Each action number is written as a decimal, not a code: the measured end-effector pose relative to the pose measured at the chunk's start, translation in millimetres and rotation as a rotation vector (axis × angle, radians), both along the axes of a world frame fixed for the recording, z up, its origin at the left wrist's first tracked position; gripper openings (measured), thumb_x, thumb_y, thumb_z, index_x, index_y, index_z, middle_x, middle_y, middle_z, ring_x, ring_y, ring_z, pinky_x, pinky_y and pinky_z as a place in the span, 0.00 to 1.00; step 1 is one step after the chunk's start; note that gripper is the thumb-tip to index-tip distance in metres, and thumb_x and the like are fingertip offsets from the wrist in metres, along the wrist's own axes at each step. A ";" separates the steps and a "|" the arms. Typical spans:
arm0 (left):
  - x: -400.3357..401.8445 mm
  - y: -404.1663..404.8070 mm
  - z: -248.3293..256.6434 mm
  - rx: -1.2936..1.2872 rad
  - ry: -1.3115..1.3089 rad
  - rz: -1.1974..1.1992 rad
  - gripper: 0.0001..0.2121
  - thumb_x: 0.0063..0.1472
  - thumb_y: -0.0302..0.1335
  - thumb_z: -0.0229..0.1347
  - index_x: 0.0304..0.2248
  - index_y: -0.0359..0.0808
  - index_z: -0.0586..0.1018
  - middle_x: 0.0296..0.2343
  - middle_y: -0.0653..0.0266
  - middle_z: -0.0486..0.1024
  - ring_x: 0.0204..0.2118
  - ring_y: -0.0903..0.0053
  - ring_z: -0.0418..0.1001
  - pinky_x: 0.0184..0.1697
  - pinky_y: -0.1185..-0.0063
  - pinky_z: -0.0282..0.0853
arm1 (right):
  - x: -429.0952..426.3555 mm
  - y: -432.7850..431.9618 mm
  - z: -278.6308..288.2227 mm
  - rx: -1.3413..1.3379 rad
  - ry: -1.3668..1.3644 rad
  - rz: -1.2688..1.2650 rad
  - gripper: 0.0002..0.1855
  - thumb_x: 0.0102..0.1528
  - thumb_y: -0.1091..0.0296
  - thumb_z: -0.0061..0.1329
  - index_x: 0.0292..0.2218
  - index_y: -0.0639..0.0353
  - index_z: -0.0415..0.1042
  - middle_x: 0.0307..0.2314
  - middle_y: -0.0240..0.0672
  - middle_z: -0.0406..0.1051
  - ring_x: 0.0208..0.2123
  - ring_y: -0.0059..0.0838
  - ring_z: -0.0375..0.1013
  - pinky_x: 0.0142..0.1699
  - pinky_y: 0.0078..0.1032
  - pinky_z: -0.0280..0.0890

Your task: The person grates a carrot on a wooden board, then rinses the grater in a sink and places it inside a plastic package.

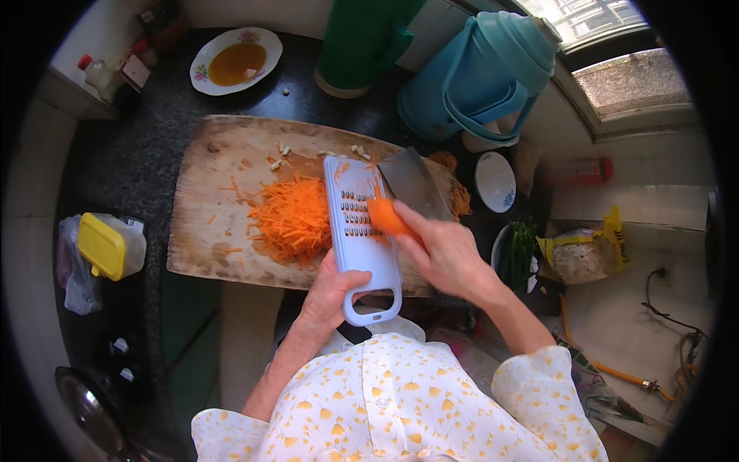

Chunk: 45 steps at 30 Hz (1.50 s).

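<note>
My left hand [328, 291] is closed around the lower part of a pale blue plastic grater [369, 263], its thumb on the front face near the handle loop. My right hand [447, 248] holds a piece of carrot [388, 216] against the grater's metal teeth. A heap of shredded carrot [291, 222] lies on the wooden cutting board [202, 190], just left of the grater, partly hidden by it. Behind the grater and my right hand lies the wide blade of a cleaver [417, 182]; its handle is not visible. Small pale pieces are scattered near the board's far edge.
A plate of brown liquid [236, 60], a green container [361, 46] and a blue thermos flask [473, 75] stand behind the board. To the right are a small white bowl [495, 182] and green vegetables [515, 254]. A yellow-lidded container [109, 247] sits at left.
</note>
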<state>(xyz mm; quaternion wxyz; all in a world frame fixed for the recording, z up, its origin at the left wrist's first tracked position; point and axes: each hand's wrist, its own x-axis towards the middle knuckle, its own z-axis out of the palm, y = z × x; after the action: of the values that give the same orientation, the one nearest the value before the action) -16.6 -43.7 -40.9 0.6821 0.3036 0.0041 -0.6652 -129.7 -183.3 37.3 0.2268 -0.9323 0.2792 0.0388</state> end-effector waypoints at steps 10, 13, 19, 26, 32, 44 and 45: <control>5.7 4.0 -2.3 -0.057 0.199 -0.026 0.26 0.54 0.27 0.50 0.51 0.32 0.58 0.44 0.57 0.67 0.45 0.69 0.68 0.46 0.73 0.67 | 8.1 -14.0 -38.8 0.072 -0.104 -0.148 0.25 0.53 0.59 0.42 0.51 0.58 0.60 0.27 0.48 0.71 0.28 0.47 0.72 0.35 0.35 0.65; 10.4 -1.5 -1.2 -0.022 0.187 -0.006 0.28 0.59 0.42 0.44 0.53 0.31 0.56 0.47 0.52 0.64 0.46 0.64 0.67 0.49 0.68 0.63 | 2.9 -9.4 -33.4 0.193 -0.134 -0.177 0.25 0.53 0.58 0.41 0.51 0.57 0.61 0.31 0.48 0.72 0.34 0.46 0.71 0.41 0.34 0.64; 8.8 -17.4 -11.8 -0.122 0.185 0.061 0.28 0.61 0.46 0.37 0.53 0.32 0.56 0.45 0.53 0.65 0.44 0.66 0.68 0.47 0.71 0.65 | -3.1 -9.2 -39.7 0.285 -0.237 -0.218 0.26 0.54 0.57 0.41 0.51 0.58 0.60 0.37 0.48 0.70 0.39 0.43 0.70 0.45 0.30 0.63; 5.7 -18.7 -14.9 -0.068 0.158 0.120 0.28 0.60 0.46 0.38 0.52 0.32 0.57 0.45 0.52 0.65 0.46 0.66 0.66 0.49 0.70 0.63 | -1.5 0.8 -41.9 0.334 -0.234 -0.243 0.26 0.54 0.57 0.41 0.51 0.60 0.60 0.36 0.49 0.70 0.39 0.44 0.70 0.45 0.30 0.63; 9.9 -16.3 -42.3 -0.198 0.411 0.111 0.35 0.57 0.55 0.38 0.54 0.33 0.56 0.47 0.51 0.62 0.48 0.61 0.65 0.50 0.66 0.62 | 3.1 -0.6 -28.5 0.371 -0.183 -0.175 0.26 0.54 0.58 0.41 0.51 0.62 0.60 0.37 0.50 0.70 0.38 0.43 0.71 0.45 0.29 0.63; -2.4 -20.0 -39.6 -0.108 0.497 0.166 0.28 0.59 0.46 0.41 0.52 0.35 0.60 0.45 0.51 0.66 0.46 0.60 0.66 0.50 0.64 0.62 | -4.6 5.3 -27.9 0.358 -0.173 -0.166 0.24 0.54 0.60 0.40 0.51 0.62 0.60 0.36 0.51 0.69 0.38 0.45 0.70 0.44 0.32 0.63; -0.9 -19.9 -39.9 -0.127 0.502 0.166 0.27 0.59 0.44 0.41 0.53 0.35 0.59 0.46 0.52 0.65 0.47 0.61 0.66 0.50 0.65 0.62 | -3.5 5.3 -26.7 0.326 -0.164 -0.139 0.24 0.54 0.61 0.40 0.50 0.61 0.60 0.35 0.51 0.70 0.37 0.46 0.70 0.43 0.33 0.63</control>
<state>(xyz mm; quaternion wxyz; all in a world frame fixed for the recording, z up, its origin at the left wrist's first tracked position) -17.5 -63.6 -80.8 0.7295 0.0844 0.1561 -0.6605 -133.1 -178.0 10.6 0.3989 -0.8617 0.3134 -0.0082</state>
